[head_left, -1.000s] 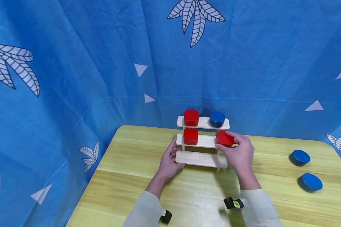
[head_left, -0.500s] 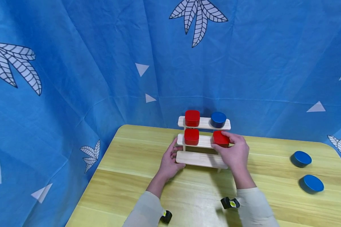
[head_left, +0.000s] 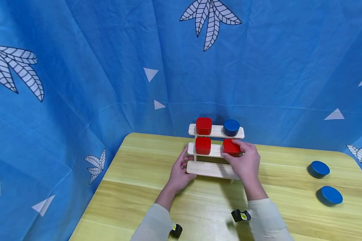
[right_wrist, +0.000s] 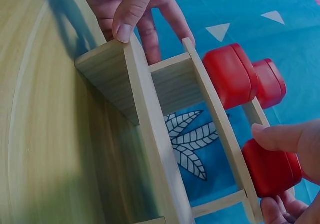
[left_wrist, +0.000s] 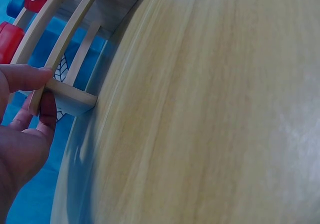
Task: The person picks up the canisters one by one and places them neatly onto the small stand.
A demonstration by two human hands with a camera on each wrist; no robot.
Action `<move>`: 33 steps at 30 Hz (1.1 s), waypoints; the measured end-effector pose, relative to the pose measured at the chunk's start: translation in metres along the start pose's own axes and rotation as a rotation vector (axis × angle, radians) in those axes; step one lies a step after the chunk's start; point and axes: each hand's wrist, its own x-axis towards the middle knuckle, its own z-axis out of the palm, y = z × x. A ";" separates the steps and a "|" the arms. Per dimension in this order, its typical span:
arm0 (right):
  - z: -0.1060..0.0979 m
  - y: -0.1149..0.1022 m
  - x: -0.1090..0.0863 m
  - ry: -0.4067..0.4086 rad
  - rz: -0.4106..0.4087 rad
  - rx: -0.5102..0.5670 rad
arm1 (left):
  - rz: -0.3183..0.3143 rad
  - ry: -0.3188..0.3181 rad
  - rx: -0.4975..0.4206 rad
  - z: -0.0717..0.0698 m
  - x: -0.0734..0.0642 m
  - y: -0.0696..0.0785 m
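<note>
A small three-tier wooden shelf [head_left: 212, 169] stands at the back of the table. My left hand [head_left: 180, 172] grips the left end of its lowest tier, the thumb [left_wrist: 31, 76] on the front edge and fingers behind. With thumb and fingers, my right hand [head_left: 246, 160] pinches a red square box [right_wrist: 271, 169] on the right part of the middle tier. Another red square box [head_left: 203, 146] sits on that tier's left. On the top tier are a third red box [head_left: 203, 126] at left and a blue round box [head_left: 231, 127] at right.
Two blue round boxes, one farther back [head_left: 318, 169] and one nearer [head_left: 329, 195], lie on the wooden table [head_left: 132, 187] to the right. A blue patterned cloth [head_left: 181, 67] hangs close behind the table and along its left side.
My right hand has slid the red box leftward along the middle tier, from its right end inward. The left hand has kept its hold on the shelf.
</note>
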 end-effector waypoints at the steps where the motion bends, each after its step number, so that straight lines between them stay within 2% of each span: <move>1: 0.001 0.000 0.000 0.002 -0.004 0.000 | 0.004 0.001 -0.001 0.000 -0.002 0.004; 4: 0.003 0.000 0.000 0.012 -0.016 -0.004 | 0.008 0.002 -0.006 0.000 -0.004 0.007; 17: 0.008 0.002 -0.002 0.043 -0.055 -0.034 | 0.022 -0.002 -0.016 0.000 -0.005 0.005; 26: 0.003 0.002 -0.007 0.022 -0.002 0.006 | 0.018 0.000 -0.010 0.001 -0.005 0.005; 33: -0.001 0.006 -0.009 0.061 -0.032 0.023 | 0.013 0.003 -0.009 0.000 -0.004 0.004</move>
